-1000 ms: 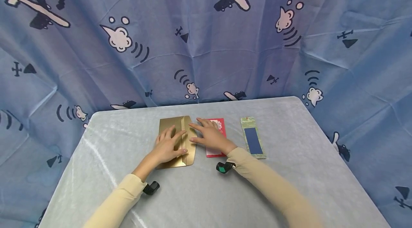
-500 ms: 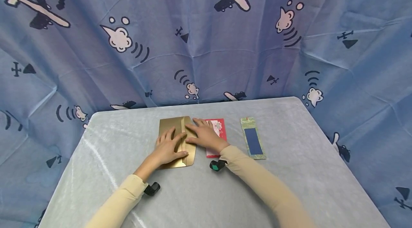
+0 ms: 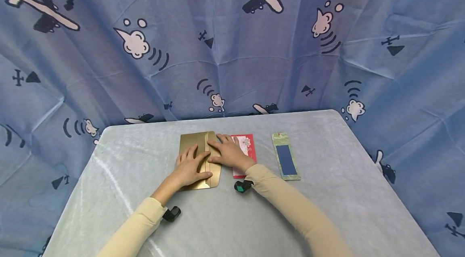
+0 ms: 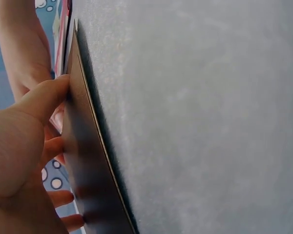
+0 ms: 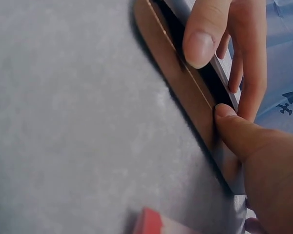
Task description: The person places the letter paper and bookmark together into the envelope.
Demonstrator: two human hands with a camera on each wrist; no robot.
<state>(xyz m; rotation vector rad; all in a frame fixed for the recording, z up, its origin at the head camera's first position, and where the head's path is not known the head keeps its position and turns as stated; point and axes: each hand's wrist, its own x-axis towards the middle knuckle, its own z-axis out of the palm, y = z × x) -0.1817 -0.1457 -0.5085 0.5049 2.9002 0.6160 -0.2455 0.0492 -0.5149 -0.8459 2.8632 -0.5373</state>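
Note:
A gold envelope (image 3: 191,140) lies on the table, its flap side turned to the right. My left hand (image 3: 188,170) rests on it with fingers spread, and in the left wrist view the thumb (image 4: 56,92) touches the envelope's surface. My right hand (image 3: 231,154) reaches over the flap, fingers extended. In the right wrist view its thumb (image 5: 229,114) touches near the edge of the envelope's opening, where a dark gap shows. Partly under the right hand lies a red card with a white floral panel (image 3: 247,144).
Right of the card lies a narrow green piece with a dark blue panel (image 3: 286,160). A pale grey cloth covers the table (image 3: 218,224). Behind the far edge hangs a blue curtain with airplane prints (image 3: 232,47).
My right hand has shifted left, from beside the envelope's right part onto its flap, uncovering more of the red card. The left hand has stayed almost still.

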